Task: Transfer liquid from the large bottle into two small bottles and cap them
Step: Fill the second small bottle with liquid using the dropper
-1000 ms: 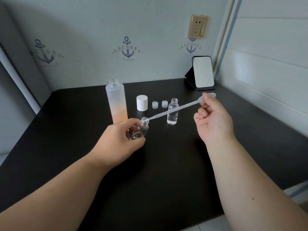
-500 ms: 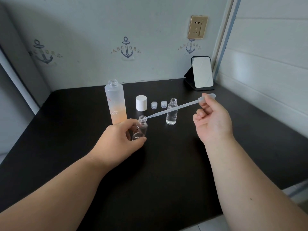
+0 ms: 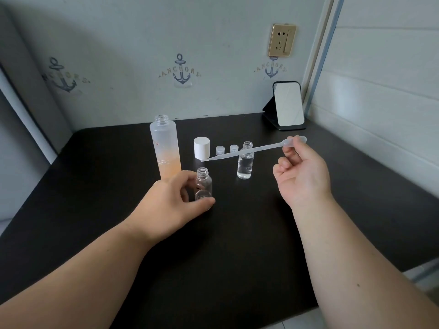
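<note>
Black tabletop (image 3: 237, 245) runs back to an anchor-print wall, and everything I need stands toward its far half. My left hand (image 3: 171, 207) grips the near small bottle (image 3: 203, 186), thumb and fingers curled round its lower body; it stands upright on the table with its open mouth facing up and little or nothing in it that I can make out. My right hand (image 3: 300, 174) pinches the bulb of the plastic pipette (image 3: 251, 150), the other fingers loosely curled. The pipette's long axis runs from the bulb toward nine o'clock, dipping slightly, and its tip hangs above that bottle's mouth, clear of it. The large bottle (image 3: 166, 148), open and about a third full of peach liquid, stands at eleven o'clock from my left hand, just beyond it, so I judge the tip must swing left to refill. The second small bottle (image 3: 245, 162), mostly full, stands at one o'clock, with two small caps (image 3: 226, 149) and the white cap (image 3: 202, 148) behind.
</note>
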Tool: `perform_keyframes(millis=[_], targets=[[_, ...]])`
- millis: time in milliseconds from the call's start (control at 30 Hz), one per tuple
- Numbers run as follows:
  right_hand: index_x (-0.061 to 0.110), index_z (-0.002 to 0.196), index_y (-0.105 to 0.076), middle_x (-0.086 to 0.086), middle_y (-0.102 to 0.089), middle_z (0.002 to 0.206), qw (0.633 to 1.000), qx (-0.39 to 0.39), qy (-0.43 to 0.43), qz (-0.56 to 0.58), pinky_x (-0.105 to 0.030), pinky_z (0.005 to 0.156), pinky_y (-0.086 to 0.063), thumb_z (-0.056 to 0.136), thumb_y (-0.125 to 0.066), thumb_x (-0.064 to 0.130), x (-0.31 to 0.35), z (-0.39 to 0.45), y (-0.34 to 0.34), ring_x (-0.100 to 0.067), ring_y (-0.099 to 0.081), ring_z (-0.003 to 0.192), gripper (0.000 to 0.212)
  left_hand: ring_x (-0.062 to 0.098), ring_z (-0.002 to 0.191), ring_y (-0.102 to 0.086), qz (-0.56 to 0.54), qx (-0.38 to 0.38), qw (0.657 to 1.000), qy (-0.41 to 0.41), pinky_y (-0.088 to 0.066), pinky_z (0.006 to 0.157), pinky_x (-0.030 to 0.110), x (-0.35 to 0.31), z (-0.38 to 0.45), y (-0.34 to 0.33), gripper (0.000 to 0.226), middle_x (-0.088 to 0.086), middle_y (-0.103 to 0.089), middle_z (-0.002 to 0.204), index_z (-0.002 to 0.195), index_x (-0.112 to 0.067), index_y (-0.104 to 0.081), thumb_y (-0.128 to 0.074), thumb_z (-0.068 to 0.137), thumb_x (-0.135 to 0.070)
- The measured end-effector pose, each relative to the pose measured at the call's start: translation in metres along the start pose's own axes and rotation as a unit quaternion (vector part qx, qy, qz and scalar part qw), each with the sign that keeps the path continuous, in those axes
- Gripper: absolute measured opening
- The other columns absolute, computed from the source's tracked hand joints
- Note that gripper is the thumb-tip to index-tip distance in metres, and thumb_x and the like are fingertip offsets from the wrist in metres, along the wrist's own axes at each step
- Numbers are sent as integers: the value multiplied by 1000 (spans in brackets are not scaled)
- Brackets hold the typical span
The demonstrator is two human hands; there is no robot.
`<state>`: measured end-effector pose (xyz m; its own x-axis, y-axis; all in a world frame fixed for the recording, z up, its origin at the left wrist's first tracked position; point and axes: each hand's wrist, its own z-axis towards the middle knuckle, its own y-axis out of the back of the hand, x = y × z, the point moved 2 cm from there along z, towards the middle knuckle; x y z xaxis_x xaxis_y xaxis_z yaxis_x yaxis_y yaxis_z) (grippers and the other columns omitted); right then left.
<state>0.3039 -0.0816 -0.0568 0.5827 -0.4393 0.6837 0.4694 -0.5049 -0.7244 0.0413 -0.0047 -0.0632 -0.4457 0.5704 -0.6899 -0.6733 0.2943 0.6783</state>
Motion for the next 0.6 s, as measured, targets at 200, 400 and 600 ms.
perform_keyframes(millis=[200,400,600], targets=[[18,79,-74,3,-69,76,1000,2,-4,7,-20,49,-37,95,-70,17,1,-1,-2,-11,-40,48,17,6,68,-59,-178,-196,964,8,-46,67,29,0,-6,13,14,-8,-69,83,89,-33,-68,-54,88,-36],[15,77,-74,3,-70,77,1000,14,-3,11,-19,49,-37,95,-69,18,1,-1,-2,-11,-41,48,19,-11,80,-56,-203,-292,931,88,-50,74,25,9,2,22,31,-13,-58,97,101,-45,-51,-66,77,-31],[16,75,-74,4,-71,80,1000,12,-5,4,-19,50,-38,95,-70,19,0,0,-2,-10,-41,49,20,-16,89,-59,-157,-196,959,131,-44,71,15,21,16,9,66,-28,-58,105,140,-39,-41,-77,84,-40]])
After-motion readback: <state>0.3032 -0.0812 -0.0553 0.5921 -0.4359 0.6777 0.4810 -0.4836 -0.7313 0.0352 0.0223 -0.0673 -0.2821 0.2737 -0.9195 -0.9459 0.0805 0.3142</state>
